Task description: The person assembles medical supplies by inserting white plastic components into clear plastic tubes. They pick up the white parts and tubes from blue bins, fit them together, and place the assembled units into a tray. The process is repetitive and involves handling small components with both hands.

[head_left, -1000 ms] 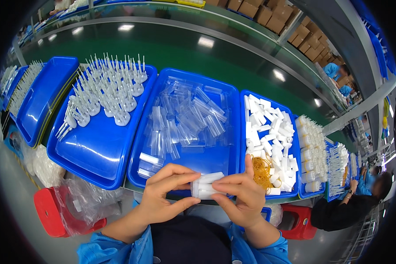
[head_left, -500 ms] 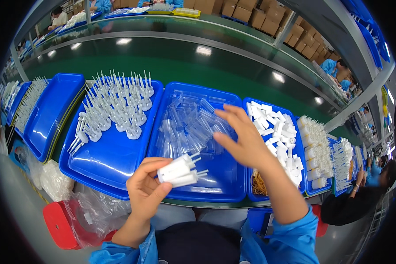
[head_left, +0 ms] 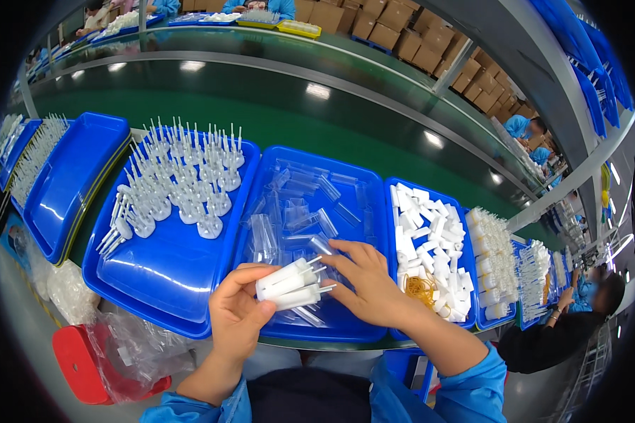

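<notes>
My left hand (head_left: 241,303) is closed around a small bundle of white plastic pieces (head_left: 289,284) with thin pale rods sticking out to the right. Facing it, my right hand (head_left: 363,282) has thumb and fingers apart, the fingertips right at the rod ends; whether they touch is hard to tell. Both hands are above the near part of a blue tray (head_left: 360,331) with loose clear plastic sleeves (head_left: 296,215). Right of it, another blue tray (head_left: 391,211) bears white blocks (head_left: 437,243) and tan rubber bands (head_left: 421,290).
To the left, a blue tray (head_left: 144,292) carries upright white parts with thin stems (head_left: 190,183). Stacked blue trays (head_left: 77,183) stand further left. A green conveyor belt (head_left: 261,106) runs behind. A red stool (head_left: 77,366) is at lower left. A co-worker (head_left: 564,324) sits at right.
My right hand has come down from over the clear sleeves to the rod ends of the bundle. The left hand still holds the bundle. The view has shifted slightly.
</notes>
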`<state>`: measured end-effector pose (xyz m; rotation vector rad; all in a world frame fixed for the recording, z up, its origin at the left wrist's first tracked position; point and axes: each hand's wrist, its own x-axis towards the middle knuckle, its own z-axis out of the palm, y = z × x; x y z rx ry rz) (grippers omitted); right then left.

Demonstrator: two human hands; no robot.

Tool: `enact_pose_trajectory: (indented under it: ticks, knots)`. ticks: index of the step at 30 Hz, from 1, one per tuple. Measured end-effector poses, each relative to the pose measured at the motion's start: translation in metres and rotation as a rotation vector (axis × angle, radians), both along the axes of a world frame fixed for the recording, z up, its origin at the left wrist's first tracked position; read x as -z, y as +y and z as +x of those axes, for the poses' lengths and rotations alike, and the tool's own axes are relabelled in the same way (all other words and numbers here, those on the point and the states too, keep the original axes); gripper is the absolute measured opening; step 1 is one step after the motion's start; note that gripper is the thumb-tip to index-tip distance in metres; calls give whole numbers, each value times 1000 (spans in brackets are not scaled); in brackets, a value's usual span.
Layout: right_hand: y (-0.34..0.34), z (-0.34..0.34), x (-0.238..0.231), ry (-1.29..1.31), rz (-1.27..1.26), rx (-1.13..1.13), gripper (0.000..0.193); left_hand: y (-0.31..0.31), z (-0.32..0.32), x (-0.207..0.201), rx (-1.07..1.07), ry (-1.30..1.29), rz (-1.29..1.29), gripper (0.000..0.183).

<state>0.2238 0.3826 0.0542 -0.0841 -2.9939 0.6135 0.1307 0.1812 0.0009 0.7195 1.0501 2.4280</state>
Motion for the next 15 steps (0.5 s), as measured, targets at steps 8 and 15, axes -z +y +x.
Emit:
enact_pose_trajectory:
  ticks: [8, 15]
  knots:
    - [-7, 51, -4, 229, 51, 171, 38, 0, -4, 4, -30, 105, -3, 39]
    - [-13, 37, 25, 350, 120, 360, 30, 0, 15, -12, 120, 91, -112, 37]
